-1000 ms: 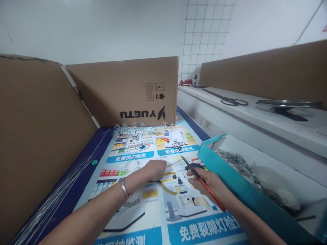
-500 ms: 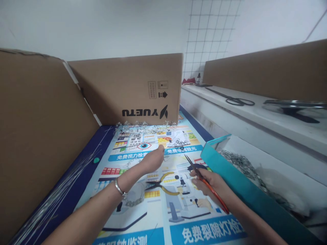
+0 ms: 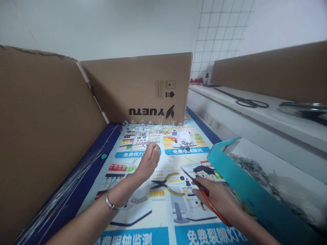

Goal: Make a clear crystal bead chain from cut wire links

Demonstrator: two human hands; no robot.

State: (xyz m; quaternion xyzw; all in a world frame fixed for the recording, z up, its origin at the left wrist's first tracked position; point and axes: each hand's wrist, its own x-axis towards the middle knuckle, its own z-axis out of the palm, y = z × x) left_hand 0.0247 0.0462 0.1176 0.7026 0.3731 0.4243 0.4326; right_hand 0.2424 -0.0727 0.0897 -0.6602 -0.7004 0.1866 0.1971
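Note:
My left hand (image 3: 150, 158), with a silver bangle at the wrist, is closed in a pinch above the printed sheet. Thin pale wire (image 3: 161, 131) shows just beyond its fingertips; the part inside the fingers is hidden. My right hand (image 3: 213, 192) grips slim long-nosed pliers (image 3: 212, 206) with orange-red handles, their dark tips pointing forward and left. Between the hands, yellow-handled pliers (image 3: 168, 185) lie spread on the sheet. A beaded ring (image 3: 140, 199) lies beneath my left forearm.
Clear beaded pieces (image 3: 153, 128) line the foot of the cardboard panel (image 3: 143, 85). Small dark rings (image 3: 187, 146) lie ahead. Long wires (image 3: 66, 185) run along the left edge. At right stands a teal box (image 3: 245, 183) holding metal pieces; black scissors (image 3: 251, 102) rest on the ledge.
My left hand has drawn back and left, turning more upright, still pinched. The right hand keeps the orange-red pliers, their tips a little lower. The view has shifted slightly.

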